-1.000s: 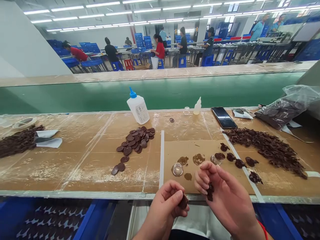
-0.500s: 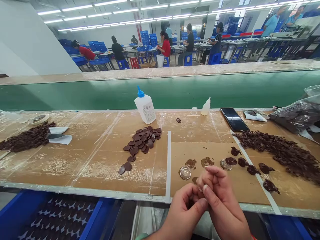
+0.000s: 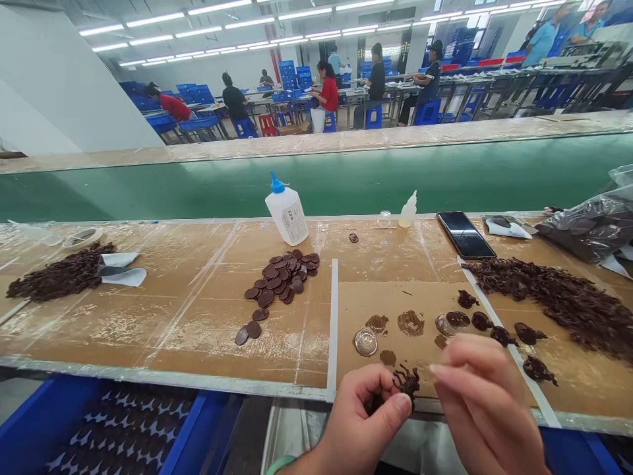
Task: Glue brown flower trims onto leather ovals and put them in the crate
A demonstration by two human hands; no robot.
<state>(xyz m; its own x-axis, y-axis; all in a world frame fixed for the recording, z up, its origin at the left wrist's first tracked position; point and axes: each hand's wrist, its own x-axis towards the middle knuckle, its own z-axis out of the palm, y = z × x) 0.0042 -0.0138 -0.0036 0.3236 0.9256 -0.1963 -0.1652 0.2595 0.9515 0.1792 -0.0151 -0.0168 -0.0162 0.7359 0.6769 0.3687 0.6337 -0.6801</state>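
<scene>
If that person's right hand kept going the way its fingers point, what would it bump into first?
Probably the dark brown jagged piece pinched by the left hand, just past the fingertips of the right hand, though depth is hard to judge from this view.

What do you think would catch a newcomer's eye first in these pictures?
Most striking is the spiky dark brown piece held by the left hand, beside the right hand, at the near edge of the bench. Behind lie dark brown discs at centre and a heap of brown scraps to the right.
</scene>
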